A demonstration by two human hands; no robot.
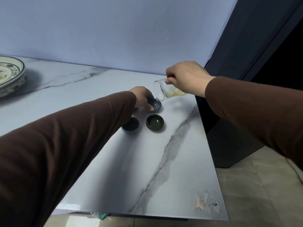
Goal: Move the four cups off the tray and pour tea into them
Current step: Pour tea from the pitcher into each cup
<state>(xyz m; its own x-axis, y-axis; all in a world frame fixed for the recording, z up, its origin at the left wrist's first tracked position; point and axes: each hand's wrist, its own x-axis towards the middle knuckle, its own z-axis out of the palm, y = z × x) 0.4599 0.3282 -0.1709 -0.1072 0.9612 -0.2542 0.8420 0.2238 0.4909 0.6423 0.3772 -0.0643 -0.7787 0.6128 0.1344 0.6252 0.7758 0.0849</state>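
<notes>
The right hand (186, 77) grips a tilted glass pitcher (165, 90) over the blue cup (155, 104), which the left hand's (142, 97) fingers (150, 108) hold steady on the desk (180, 161).

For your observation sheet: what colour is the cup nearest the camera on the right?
Dark olive green cup, seen in the head view.

Both hands' fingers (150, 108) curled, gripping.

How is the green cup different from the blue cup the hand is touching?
The small dark green glazed cup stands alone, untouched; the small blue-grey cup is steadied by the left hand.

The tilted clear glass pitcher, held by the right hand, has its spout at the blue-grey cup's rim, not the green cup's.

The green cup sits nearer the person.

Both are small, round, upright, on the marble table.
</notes>
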